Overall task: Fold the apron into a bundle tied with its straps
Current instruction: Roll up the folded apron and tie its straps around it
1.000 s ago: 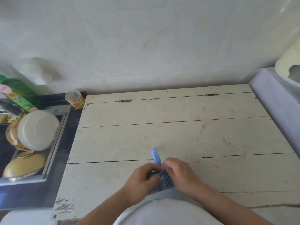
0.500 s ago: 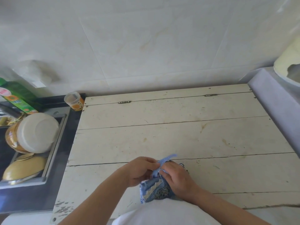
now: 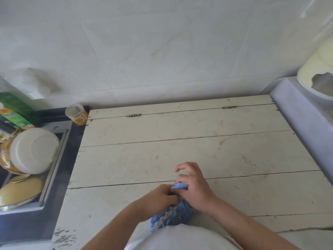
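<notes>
Both hands are bunched together right at the near edge of the table (image 3: 180, 141), close against the person's body, working on the apron (image 3: 173, 216). Left hand (image 3: 158, 199) has its fingers curled down onto the top of the bundle, looks like it's pinning the folded cloth so it doesn't spring open. Right hand (image 3: 194, 188) is pinching the blue checked strap (image 3: 180, 186) between thumb and lower fingers, with the index finger lifted off and sticking out over the table, probably to keep the strap end free while it gets pulled or tucked through. The apron itself is already a small wad, blue check with a lacy trim showing, sitting partly under the hands and partly hidden by the person's shirt. Can't really tell if a knot is formed yet, the fingers cover that spot. Seems like the tying stage though, pretty far along. Off to the left there's a sink (image 3: 54, 159) with bowls (image 3: 34, 150) stacked in it, well away from the action.
</notes>
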The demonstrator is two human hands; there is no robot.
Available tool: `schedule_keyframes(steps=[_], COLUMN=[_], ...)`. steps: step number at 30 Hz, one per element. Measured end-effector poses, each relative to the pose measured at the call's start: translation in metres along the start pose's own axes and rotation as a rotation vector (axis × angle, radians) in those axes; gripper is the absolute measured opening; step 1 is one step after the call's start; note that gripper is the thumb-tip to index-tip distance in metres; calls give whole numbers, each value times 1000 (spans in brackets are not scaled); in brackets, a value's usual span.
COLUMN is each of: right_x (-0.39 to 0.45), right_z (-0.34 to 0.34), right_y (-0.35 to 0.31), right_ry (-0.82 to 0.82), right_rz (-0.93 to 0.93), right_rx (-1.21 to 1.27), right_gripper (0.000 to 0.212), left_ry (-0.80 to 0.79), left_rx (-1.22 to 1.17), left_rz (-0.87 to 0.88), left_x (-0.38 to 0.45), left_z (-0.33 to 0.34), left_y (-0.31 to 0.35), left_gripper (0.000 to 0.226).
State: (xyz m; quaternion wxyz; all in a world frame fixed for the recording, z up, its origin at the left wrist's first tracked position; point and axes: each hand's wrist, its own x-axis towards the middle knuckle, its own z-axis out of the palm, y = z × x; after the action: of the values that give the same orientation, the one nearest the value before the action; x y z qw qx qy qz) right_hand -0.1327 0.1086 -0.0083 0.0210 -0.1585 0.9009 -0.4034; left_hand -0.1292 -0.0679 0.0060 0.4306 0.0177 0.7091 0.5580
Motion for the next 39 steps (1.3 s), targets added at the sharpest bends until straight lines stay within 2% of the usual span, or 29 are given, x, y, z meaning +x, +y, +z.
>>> schedule_keyframes(steps=[3,5,7,9,12,13,15,17,18,20,22,25,28,30,35,39], right_x=[10,13,9,2,-6,-8,-15,-21,-22,-17,-7,1,5,7,9,11], right_z=[-10,-14,-18,-21,-24,-26,-30,-35,-34,-31,-24,-11,-8,-9,-14,-21], right_y=[-18,-17,-12,-12,-25,-30,-35,-36,-32,-26,-23,-23,-20,-18,-15,-7], right_ry=[-175,-211,-265,-216,-24,-35,-202,-442,-490,-382,-300,-423,-499,-539,-636,-665], right_rz=[232,262,265,319,504,575,649,635,599,531,522,566,623,660,662,581], right_rx=[292,205,13,17,427,565,712,664,558,338,318,371,496,579,611,400], right_gripper=[13,12,22,28,5,4,7,13,17,19,20,29,34,33,12,25], left_ry=[-1,55,90,75,17,-7,-58,-88,-86,-60,-24,204,501,601,720,609], left_rx=[-65,-185,-298,-334,-333,-327,-313,-260,-222,-147,-38,307,592,696,692,523], left_rz=[4,-12,-35,-61,-99,-100,-80,-47,-29,3,59,200,555,676,640,584], left_x=[-2,-2,-4,-6,-9,-8,-8,-8,-8,-6,-3,1,2,4,5,-1], left_z=[-8,-11,-14,-16,-18,-19,-20,-22,-24,-26,-24,-17,-4,3,7,3], left_y=[4,4,2,-1,2,2,1,-4,-6,-9,-11,-16,-32,-44,-53,-53], left_gripper=[19,26,30,32,26,24,21,19,18,17,24,39,26,16,13,17])
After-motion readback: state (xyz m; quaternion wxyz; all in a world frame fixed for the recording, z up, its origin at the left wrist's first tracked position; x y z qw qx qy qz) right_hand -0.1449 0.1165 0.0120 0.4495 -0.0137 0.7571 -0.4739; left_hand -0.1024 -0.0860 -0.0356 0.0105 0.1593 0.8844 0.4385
